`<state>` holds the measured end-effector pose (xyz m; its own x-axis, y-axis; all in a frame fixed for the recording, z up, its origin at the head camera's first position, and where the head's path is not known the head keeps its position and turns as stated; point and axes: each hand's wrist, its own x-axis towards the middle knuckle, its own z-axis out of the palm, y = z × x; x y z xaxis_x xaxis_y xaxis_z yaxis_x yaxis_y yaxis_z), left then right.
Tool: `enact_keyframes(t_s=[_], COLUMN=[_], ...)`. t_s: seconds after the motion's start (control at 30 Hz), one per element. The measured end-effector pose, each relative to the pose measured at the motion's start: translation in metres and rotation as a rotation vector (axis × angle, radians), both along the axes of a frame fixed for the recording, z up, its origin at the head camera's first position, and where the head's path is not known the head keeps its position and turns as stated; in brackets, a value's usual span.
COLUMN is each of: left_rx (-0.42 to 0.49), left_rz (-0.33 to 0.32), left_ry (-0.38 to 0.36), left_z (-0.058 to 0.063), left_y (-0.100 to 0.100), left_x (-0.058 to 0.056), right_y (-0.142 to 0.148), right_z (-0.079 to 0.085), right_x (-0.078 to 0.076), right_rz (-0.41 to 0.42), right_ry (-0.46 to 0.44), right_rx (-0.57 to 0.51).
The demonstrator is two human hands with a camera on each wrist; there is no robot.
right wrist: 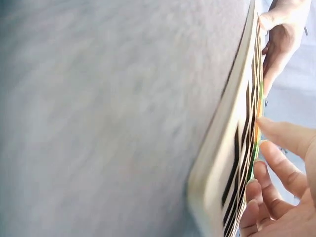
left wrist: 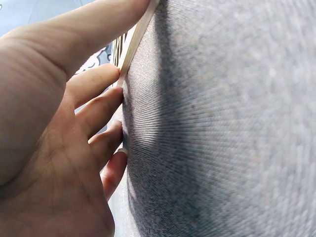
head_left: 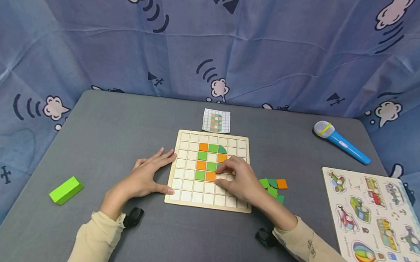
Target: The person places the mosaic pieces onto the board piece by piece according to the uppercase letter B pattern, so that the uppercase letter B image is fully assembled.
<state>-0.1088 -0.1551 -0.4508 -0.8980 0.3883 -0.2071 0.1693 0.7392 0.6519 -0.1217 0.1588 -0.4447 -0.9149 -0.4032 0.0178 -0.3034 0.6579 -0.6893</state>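
A wooden grid board point(head_left: 182, 195) lies on the table with orange and green tiles point(head_left: 211, 166) in its middle cells. My left hand point(head_left: 146, 178) is spread along the board's left side, thumb and fingertips at the edge. In the left wrist view the fingers point(left wrist: 101, 111) reach the board's side, nothing between them and the thumb. Over the board's right half is my right hand point(head_left: 241, 179), thumb and index fingertip beside an orange tile point(head_left: 210, 176). The right wrist view shows its thumb point(right wrist: 286, 134) and fingers touching the tiled surface, a gap between them. This hand covers several cells.
Behind the board lies a small printed pattern card point(head_left: 205, 126). Loose green and orange tiles point(head_left: 282, 184) sit right of the board. Farther right are a blue toy microphone point(head_left: 348, 148) and a picture puzzle board point(head_left: 350, 186). A green block point(head_left: 66, 190) rests at the left.
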Motion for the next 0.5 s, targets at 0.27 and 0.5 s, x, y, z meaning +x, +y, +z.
enact_keyframes(t_s=[0.27,0.5], left_rx=[0.000,-0.006], left_rz=[-0.002,-0.003], left_ry=[0.001,0.001], left_z=[0.000,-0.001], left_y=[0.000,-0.001], left_x=[0.000,-0.001], right_y=[0.037,0.073], right_z=[0.003,0.009], right_x=[-0.001,0.002], right_rz=[-0.003,0.001], right_ry=[0.007,-0.079], right_rx=[0.003,0.068])
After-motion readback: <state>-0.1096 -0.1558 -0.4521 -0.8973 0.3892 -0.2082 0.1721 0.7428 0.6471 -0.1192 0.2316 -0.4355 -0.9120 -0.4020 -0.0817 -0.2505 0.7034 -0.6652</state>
